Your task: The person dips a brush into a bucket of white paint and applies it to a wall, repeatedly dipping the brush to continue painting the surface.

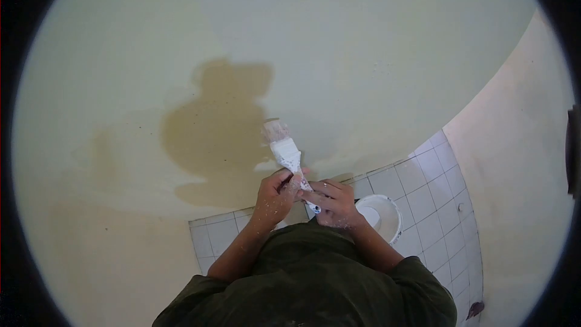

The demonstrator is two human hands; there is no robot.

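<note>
A paintbrush (pixel 287 155) with a white-coated ferrule and pale bristles points up toward the wall in front of me. My left hand (pixel 276 197) grips its handle near the ferrule, thumb and fingers pressed on it. Lower down, my right hand (pixel 334 203) has its fingers closed about the end of the handle. Small white specks dot both hands and forearms. The bristle tip overlaps the edge of a shadow on the wall in this view.
The pale wall (pixel 339 72) fills most of the view ahead. By my right forearm, a white bucket (pixel 397 221) with whitish contents stands on the white tiled floor (pixel 433 200). Another wall (pixel 514 163) rises on the right. A small dark reddish object (pixel 475 310) lies at lower right.
</note>
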